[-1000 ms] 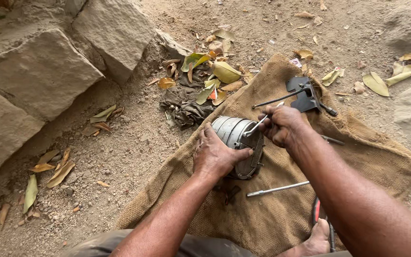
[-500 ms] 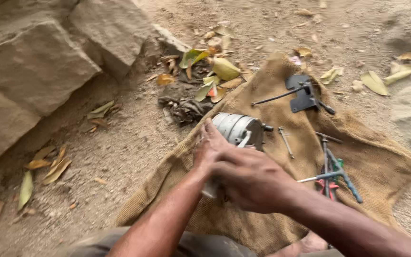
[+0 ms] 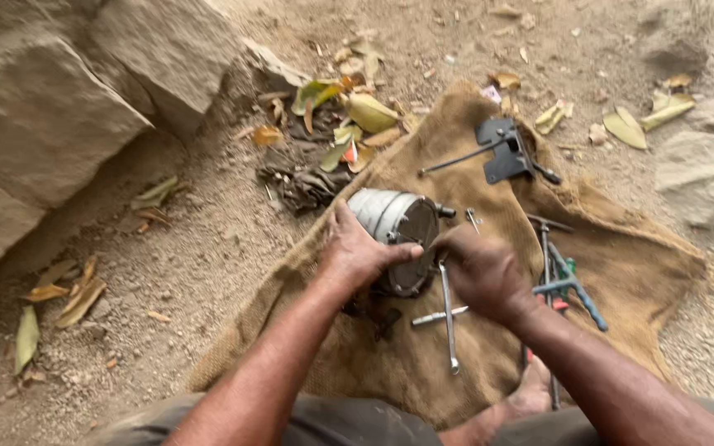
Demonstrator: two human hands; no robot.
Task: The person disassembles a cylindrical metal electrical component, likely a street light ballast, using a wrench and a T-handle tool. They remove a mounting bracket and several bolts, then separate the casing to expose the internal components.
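A grey ribbed metal motor housing (image 3: 390, 219) lies on its side on a burlap sack (image 3: 621, 264). My left hand (image 3: 361, 252) grips the housing from the near side, thumb across its dark round end face. My right hand (image 3: 481, 268) is closed at the right edge of that end face, over the top of a slim metal rod tool (image 3: 448, 318) that points back toward me. Whether the fingers hold the rod is hidden. A second short metal rod (image 3: 433, 316) crosses under it.
A black metal bracket with a long rod (image 3: 502, 153) lies at the sack's far edge. Blue-handled tools (image 3: 568, 285) lie at my right. Large stone blocks (image 3: 68, 107) stand at the left, dry leaves (image 3: 357, 116) beyond the sack. My bare foot (image 3: 530, 392) rests near.
My right hand pulled back across the view, then returned to the housing's end face, now over a rod tool. The camera shifted, showing more tools at the right. My left hand stays on the housing.
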